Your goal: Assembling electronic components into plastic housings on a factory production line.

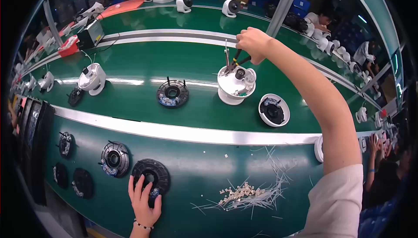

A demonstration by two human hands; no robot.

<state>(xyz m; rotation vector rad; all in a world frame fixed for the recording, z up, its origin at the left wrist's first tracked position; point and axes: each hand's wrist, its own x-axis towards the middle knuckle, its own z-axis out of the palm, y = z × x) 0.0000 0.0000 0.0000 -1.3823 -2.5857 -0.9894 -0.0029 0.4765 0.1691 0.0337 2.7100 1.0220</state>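
One long green conveyor belt (pixel 202 66) and a dark green bench (pixel 187 172) fill the view. The white bowl-shaped plastic housing (pixel 233 97) stands on the belt. The left hand (pixel 146 203), fingers spread, rests on a black ribbed plastic disc (pixel 160 172); pressing there could scrape its circuit board (pixel 154 192). The right hand (pixel 252 44) wraps its fingers round black-and-yellow pliers (pixel 233 66), which could nick the thin upright wires (pixel 227 53) if they slip. Loose white strips (pixel 270 201) and tiny cream blocks (pixel 241 193) clutter the bench between the arms.

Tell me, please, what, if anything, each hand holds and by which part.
Right hand grips pliers by the handles; left hand touches a black round part, grip unclear.
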